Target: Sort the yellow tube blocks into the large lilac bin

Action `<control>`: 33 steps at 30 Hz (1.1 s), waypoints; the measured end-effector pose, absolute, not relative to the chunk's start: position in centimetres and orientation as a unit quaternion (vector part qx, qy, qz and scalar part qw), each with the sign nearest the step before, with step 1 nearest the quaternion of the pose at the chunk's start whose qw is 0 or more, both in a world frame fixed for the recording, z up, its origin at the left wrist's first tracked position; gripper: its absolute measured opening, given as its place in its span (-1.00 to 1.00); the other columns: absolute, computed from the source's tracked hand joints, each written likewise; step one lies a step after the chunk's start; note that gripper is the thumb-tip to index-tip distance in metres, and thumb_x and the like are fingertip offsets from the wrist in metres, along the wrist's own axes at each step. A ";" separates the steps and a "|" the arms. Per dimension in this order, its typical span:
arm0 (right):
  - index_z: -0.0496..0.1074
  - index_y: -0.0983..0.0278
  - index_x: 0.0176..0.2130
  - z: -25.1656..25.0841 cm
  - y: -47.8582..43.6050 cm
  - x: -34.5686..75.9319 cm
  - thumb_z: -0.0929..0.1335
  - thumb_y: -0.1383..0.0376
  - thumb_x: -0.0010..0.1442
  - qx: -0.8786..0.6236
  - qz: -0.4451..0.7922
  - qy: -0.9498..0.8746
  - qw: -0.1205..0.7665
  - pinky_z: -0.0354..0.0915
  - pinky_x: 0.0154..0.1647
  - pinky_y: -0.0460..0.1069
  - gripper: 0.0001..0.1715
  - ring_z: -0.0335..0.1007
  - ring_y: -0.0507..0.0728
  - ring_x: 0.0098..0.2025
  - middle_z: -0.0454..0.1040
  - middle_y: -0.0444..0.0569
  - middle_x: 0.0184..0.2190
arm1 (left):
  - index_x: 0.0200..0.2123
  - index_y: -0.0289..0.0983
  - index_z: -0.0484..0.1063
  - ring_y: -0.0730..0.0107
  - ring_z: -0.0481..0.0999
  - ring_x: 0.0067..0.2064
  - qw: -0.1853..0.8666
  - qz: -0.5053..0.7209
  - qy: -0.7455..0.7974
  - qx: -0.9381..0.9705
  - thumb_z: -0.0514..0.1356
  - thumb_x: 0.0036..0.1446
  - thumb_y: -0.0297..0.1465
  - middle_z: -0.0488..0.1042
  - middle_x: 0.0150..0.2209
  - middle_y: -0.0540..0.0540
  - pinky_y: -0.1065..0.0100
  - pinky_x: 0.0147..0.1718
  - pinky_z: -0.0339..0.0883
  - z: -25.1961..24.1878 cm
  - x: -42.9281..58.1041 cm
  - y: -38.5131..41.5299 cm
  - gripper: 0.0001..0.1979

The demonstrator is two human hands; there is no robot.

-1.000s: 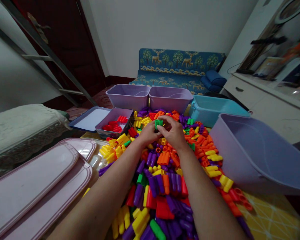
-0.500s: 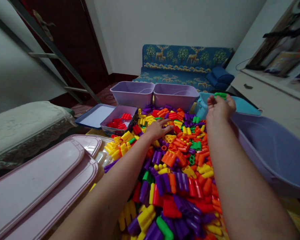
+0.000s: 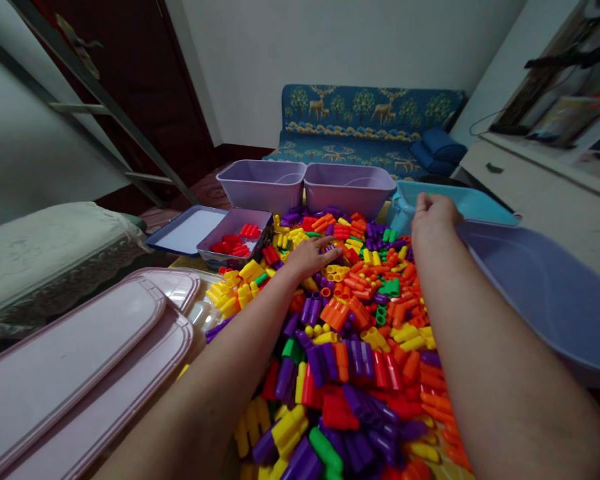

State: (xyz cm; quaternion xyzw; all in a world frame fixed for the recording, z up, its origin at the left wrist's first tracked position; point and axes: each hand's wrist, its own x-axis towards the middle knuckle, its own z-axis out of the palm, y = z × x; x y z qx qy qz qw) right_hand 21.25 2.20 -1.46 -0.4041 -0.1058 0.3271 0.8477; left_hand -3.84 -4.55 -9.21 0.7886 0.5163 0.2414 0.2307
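Note:
A big heap of plastic tube-shaped building pieces in purple, red, orange, yellow and green covers the table. My left hand lies on the far part of the heap, fingers spread and palm down, with no piece visibly gripped. At the near rim of the turquoise bin, my right hand is raised with its fingers curled. A sliver of a green plastic piece shows at its fingertips; the rest of that piece is hidden by the hand.
Two lilac bins stand behind the heap, and a larger lilac bin is at the right. A small box with red pieces sits left, near its lid. Pink lids lie at the front left.
My right hand has turned over and lowered slightly at the turquoise bin, so the green piece is now mostly hidden. My left hand stays on the heap. The view has shifted a little.

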 end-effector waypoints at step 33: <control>0.53 0.29 -0.46 -7.9 -8.7 13.2 0.34 0.01 0.08 -0.593 0.228 -0.695 0.336 0.20 -0.45 -0.08 -0.59 0.39 0.08 -0.45 0.50 -0.10 -0.54 | 0.06 -0.18 0.45 0.23 0.41 0.12 0.285 0.317 0.483 0.764 -0.04 0.26 -0.07 0.46 0.09 -0.09 0.28 0.13 0.22 -9.5 -4.5 -4.7 -0.51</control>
